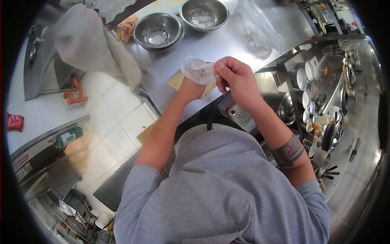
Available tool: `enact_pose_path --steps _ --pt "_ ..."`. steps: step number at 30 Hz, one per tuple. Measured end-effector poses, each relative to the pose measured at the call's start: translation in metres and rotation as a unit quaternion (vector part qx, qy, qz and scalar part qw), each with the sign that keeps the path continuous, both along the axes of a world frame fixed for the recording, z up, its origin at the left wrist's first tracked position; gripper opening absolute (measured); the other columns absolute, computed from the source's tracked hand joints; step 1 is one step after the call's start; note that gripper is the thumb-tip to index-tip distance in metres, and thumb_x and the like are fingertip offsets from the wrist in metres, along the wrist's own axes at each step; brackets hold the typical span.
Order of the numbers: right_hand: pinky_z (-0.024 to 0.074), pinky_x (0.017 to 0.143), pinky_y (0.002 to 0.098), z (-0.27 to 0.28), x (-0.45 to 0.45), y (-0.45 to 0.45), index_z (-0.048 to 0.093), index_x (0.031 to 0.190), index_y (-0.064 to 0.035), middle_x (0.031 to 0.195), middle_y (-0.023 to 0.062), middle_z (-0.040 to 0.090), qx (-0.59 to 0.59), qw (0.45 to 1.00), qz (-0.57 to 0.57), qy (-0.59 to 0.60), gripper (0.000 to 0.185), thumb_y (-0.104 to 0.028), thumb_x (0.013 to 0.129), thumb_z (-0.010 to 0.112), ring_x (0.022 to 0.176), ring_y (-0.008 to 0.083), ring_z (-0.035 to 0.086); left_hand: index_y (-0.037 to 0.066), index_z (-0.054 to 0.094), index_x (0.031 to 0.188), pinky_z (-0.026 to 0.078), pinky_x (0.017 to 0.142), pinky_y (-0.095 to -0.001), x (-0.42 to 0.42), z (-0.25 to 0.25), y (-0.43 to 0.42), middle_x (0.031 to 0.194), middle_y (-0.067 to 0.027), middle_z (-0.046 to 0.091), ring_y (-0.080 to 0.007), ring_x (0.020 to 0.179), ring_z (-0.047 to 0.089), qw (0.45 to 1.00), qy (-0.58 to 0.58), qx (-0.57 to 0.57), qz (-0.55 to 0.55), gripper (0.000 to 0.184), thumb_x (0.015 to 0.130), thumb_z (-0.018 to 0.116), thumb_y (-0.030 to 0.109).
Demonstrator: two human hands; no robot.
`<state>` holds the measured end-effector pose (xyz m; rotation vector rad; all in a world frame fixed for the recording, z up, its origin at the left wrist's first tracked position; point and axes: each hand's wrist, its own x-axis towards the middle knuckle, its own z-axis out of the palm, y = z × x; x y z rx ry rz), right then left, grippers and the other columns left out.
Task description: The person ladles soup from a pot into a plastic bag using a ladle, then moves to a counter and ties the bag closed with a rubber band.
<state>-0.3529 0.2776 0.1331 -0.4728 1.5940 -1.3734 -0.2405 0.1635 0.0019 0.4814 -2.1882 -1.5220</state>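
My left hand is over the steel table, its fingers covered by thin translucent plastic that looks like a disposable glove. How those fingers are bent cannot be made out through the plastic. From the right, my right hand pinches the edge of this plastic between thumb and fingers. Beneath both hands lies a yellowish cutting board, partly hidden by my left wrist. Steel bowls stand stacked just beyond, with another bowl stack to their right.
A clear plastic bag lies on the steel table. Crumpled brown material sits beside the bowls. At upper left hangs a large translucent bag. Shelves with several pots stand on the right. A dark mat covers floor tiles.
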Motion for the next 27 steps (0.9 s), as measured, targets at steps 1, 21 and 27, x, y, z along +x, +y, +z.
enact_pose_path --steps 1,21,27 --pt "0.0487 0.057 0.0269 0.0 -0.002 -0.002 0.068 0.105 0.0 0.079 0.0029 0.064 -0.019 0.999 -0.016 -0.028 0.02 -0.018 0.108 0.06 0.062 0.0101 0.058 0.007 0.067 0.116 0.048 0.096 -0.0412 -0.001 -0.004 -0.001 0.112 -0.0123 0.066 -0.0288 0.108 0.063 0.999 -0.035 -0.015 -0.013 0.02 0.098 0.061 0.01" --pt "0.0446 0.098 0.0502 -0.165 0.014 -0.023 0.065 0.12 -0.0121 0.121 0.01 0.063 -0.095 0.868 0.037 0.485 0.041 -0.033 0.086 0.074 0.113 0.0353 0.059 0.006 0.065 0.122 0.039 0.109 -0.0458 -0.001 0.041 0.02 0.132 -0.02 0.054 -0.0395 0.124 0.05 0.983 -0.034 -0.178 0.038 0.038 0.083 0.062 0.002" --pt "0.0459 0.093 0.0494 -0.155 0.027 -0.032 0.067 0.112 -0.0133 0.113 0.0076 0.064 0.011 0.827 0.061 0.559 0.032 -0.033 0.087 0.073 0.108 0.0332 0.06 0.005 0.064 0.123 0.041 0.109 -0.0472 -0.003 0.033 0.039 0.132 -0.0203 0.051 -0.0403 0.124 0.051 0.998 0.049 -0.002 0.041 0.04 0.083 0.064 0.002"
